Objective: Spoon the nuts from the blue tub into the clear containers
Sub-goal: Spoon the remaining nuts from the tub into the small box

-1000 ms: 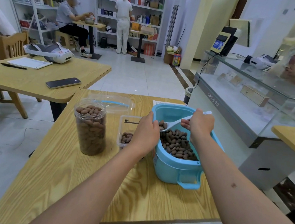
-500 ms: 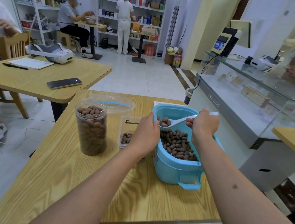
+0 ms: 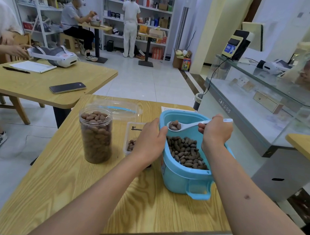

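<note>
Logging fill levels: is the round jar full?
Full: nuts reach the rim of the round jar, and it has no lid on.

Wood-grain desk (image 3: 86, 193) carries: full clear jar (image 3: 95, 135), shallow clear container (image 3: 133, 134), clear lid (image 3: 116, 109), blue tub (image 3: 182, 176).
</note>
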